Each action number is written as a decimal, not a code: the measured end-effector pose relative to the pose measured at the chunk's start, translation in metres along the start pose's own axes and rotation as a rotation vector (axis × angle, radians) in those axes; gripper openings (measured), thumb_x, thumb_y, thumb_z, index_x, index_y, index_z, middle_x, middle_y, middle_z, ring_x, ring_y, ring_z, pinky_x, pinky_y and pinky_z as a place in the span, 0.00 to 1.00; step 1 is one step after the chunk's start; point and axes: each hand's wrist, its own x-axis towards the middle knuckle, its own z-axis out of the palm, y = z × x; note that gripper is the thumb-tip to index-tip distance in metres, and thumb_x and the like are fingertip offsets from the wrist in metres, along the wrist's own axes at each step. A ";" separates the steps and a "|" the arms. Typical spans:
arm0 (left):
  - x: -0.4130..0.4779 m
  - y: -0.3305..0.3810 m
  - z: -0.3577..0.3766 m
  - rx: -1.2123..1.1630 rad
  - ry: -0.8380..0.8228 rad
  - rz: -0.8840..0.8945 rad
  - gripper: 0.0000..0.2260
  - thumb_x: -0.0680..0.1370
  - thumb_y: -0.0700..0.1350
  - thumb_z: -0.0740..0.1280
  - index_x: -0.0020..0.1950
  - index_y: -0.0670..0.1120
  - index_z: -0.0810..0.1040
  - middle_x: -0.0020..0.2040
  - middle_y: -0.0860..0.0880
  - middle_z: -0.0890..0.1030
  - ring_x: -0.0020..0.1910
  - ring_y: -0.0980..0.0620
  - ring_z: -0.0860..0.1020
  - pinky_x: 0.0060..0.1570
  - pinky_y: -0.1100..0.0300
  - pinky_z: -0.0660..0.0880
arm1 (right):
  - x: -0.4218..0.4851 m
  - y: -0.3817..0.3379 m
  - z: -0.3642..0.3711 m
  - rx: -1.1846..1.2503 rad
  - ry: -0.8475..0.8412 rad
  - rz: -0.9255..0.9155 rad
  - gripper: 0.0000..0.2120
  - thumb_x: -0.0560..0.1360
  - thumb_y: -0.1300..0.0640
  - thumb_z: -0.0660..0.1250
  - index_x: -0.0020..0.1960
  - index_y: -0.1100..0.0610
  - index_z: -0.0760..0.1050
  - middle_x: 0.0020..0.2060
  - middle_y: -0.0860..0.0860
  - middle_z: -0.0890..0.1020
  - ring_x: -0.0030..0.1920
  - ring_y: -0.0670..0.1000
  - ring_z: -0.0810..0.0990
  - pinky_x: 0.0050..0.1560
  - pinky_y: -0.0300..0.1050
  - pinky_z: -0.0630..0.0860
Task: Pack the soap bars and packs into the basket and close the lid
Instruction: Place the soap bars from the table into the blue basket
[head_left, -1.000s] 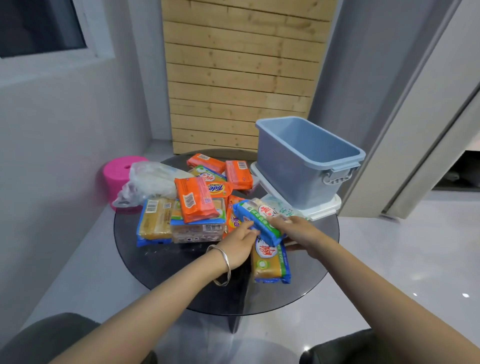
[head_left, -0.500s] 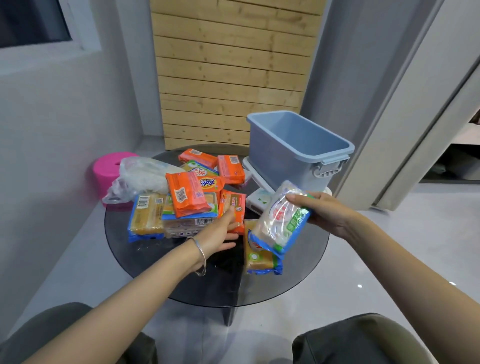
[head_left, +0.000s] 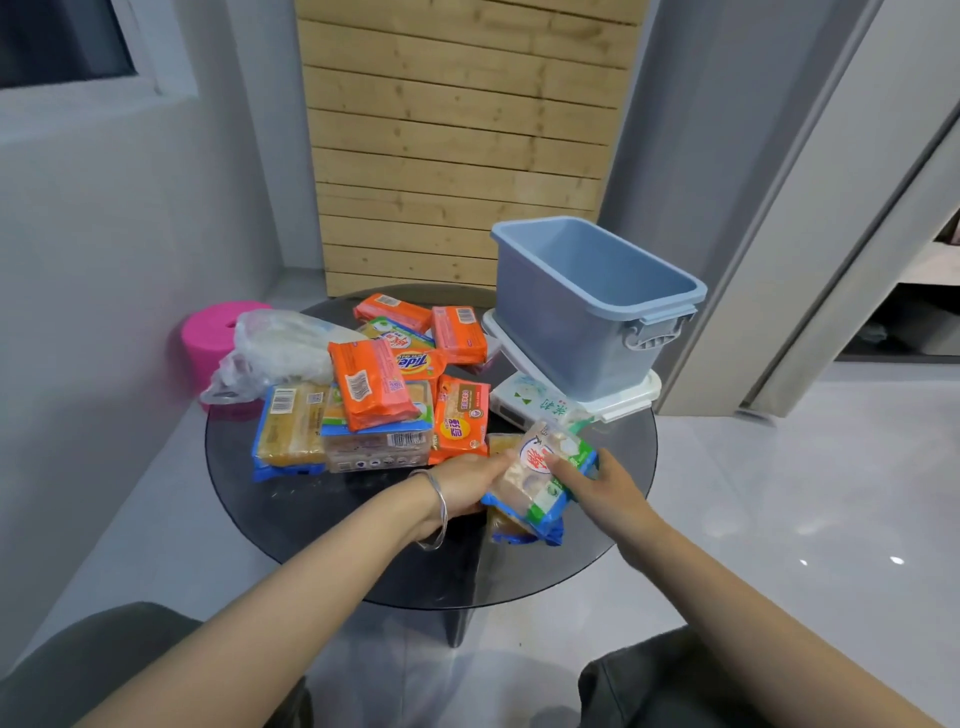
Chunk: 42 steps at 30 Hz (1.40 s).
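Note:
A blue plastic basket (head_left: 566, 332) stands open and empty at the table's right, resting on its white lid (head_left: 631, 397). Several orange and blue soap packs (head_left: 371, 387) lie piled on the dark round glass table (head_left: 311, 514). Both hands hold one clear blue-green soap pack (head_left: 540, 470) low over the table's near side, above another pack (head_left: 506, 527) lying flat. My left hand (head_left: 467, 480) grips its left edge; my right hand (head_left: 597, 480) holds its right edge.
A white soap box (head_left: 524, 402) lies beside the lid. A crumpled clear plastic bag (head_left: 275, 351) sits at the table's left, with a pink stool (head_left: 208, 338) behind it on the floor. A wooden slat panel and grey walls stand behind.
The pack, lifted toward the basket by my right hand half a second ago, is now lower and nearer me, and my left hand has taken hold of it too.

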 end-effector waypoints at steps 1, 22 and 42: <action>0.001 0.000 0.002 0.029 0.010 0.008 0.13 0.80 0.51 0.58 0.54 0.46 0.78 0.60 0.43 0.80 0.56 0.49 0.78 0.64 0.55 0.72 | -0.005 0.005 0.003 0.068 -0.009 0.021 0.14 0.76 0.54 0.66 0.60 0.57 0.73 0.49 0.49 0.83 0.44 0.41 0.82 0.33 0.27 0.76; 0.005 0.122 0.043 -0.278 0.050 0.279 0.23 0.79 0.59 0.53 0.65 0.46 0.72 0.50 0.44 0.83 0.44 0.48 0.83 0.43 0.55 0.81 | 0.007 -0.087 -0.025 0.525 0.064 -0.221 0.36 0.71 0.53 0.72 0.73 0.42 0.57 0.53 0.47 0.85 0.46 0.50 0.86 0.38 0.46 0.82; 0.176 0.205 -0.004 0.258 0.414 0.048 0.27 0.77 0.35 0.54 0.74 0.37 0.45 0.61 0.37 0.72 0.50 0.43 0.79 0.43 0.51 0.81 | 0.135 -0.186 -0.151 0.298 -0.197 -0.065 0.21 0.64 0.47 0.71 0.54 0.56 0.80 0.47 0.55 0.86 0.39 0.53 0.86 0.38 0.48 0.80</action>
